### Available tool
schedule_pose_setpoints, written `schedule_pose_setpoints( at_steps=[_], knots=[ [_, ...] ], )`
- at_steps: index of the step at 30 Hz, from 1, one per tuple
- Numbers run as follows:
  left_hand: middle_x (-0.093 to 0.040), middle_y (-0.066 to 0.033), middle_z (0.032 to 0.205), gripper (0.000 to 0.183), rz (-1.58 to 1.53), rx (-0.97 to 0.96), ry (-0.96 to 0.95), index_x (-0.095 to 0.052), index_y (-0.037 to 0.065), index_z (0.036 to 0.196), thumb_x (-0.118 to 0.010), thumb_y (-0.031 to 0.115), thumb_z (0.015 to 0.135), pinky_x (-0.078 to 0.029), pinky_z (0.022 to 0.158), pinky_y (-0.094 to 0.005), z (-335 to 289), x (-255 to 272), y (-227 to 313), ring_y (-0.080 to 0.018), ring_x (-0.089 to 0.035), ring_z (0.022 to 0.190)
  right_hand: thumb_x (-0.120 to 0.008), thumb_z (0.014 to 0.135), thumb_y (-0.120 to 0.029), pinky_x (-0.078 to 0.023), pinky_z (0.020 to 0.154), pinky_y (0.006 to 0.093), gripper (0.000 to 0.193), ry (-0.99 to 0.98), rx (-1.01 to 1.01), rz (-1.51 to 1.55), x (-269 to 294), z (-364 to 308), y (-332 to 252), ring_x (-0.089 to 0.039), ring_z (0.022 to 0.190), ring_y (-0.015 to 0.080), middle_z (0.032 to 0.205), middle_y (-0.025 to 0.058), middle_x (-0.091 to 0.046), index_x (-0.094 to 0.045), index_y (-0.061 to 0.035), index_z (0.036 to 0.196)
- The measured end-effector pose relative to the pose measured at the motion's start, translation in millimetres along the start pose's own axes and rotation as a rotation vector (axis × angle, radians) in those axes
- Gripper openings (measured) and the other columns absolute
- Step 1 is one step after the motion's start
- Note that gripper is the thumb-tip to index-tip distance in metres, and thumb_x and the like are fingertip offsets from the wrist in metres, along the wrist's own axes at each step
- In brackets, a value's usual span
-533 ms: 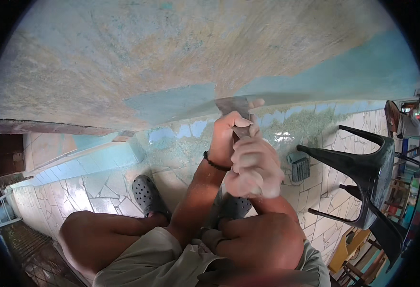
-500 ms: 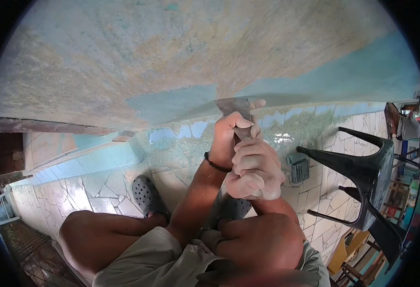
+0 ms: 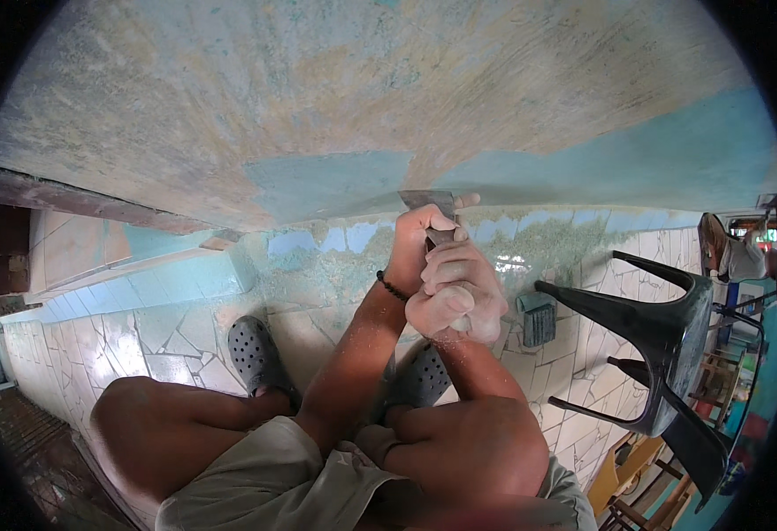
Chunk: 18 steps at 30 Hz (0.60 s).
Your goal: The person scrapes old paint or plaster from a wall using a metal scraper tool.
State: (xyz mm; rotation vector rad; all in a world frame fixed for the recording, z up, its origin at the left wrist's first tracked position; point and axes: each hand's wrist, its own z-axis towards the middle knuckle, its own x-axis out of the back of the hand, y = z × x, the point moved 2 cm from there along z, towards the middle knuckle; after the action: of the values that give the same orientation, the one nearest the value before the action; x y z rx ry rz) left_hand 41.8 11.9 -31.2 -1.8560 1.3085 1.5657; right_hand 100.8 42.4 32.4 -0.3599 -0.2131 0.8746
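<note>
Both my hands grip one scraper, its flat grey blade (image 3: 425,203) lying against the lower part of the wall. My left hand (image 3: 413,250), with a dark beaded bracelet (image 3: 392,286) at its wrist, closes round the scraper near the blade. Just behind it, my right hand (image 3: 461,296), pale with dust, is wrapped round the handle, hiding most of it. One finger stretches out beside the blade. The wall (image 3: 317,97) is scraped to a patchy beige and grey above, while smooth blue-green paint (image 3: 326,186) covers a band low down.
A black chair (image 3: 671,327) lies tipped over at the right. Near its leg sits a small grey-green ridged block (image 3: 537,320) on the stone-patterned floor (image 3: 176,345). My feet wear grey clogs (image 3: 260,354). A blue-green tiled ledge (image 3: 158,281) runs along the left.
The scraper, held in both hands, has slid a little down the wall toward its foot. The whole view has shifted slightly as well.
</note>
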Motion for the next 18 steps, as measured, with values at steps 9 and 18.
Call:
schedule_pose_setpoints(
  at_steps=[9,18],
  knots=[
    [-0.051,-0.0052,0.071,0.061,0.026,0.022,-0.072,-0.045,-0.006,0.131,-0.047,0.018,0.076,-0.041,0.065,-0.0285,6.4,-1.6,-4.3,-0.0167,-0.048,0.067,-0.045,0.099,-0.017,-0.053,0.050,0.0384,0.030,-0.023,0.020,-0.060,2.6,3.4,-1.5,-0.053,0.050,0.0204,0.060,0.0080,-0.050,-0.041,-0.0029,0.073],
    [-0.052,-0.0046,0.073,0.063,0.068,0.000,-0.159,-0.042,-0.006,0.134,-0.047,0.018,0.076,-0.041,0.063,-0.0292,-0.8,-14.6,1.6,-0.0160,-0.048,0.063,-0.044,0.093,-0.005,-0.053,0.048,0.0389,0.030,-0.095,0.092,-0.083,5.6,11.2,-4.8,-0.052,0.049,0.0198,0.057,0.0065,-0.048,-0.038,-0.0042,0.064]
  ],
)
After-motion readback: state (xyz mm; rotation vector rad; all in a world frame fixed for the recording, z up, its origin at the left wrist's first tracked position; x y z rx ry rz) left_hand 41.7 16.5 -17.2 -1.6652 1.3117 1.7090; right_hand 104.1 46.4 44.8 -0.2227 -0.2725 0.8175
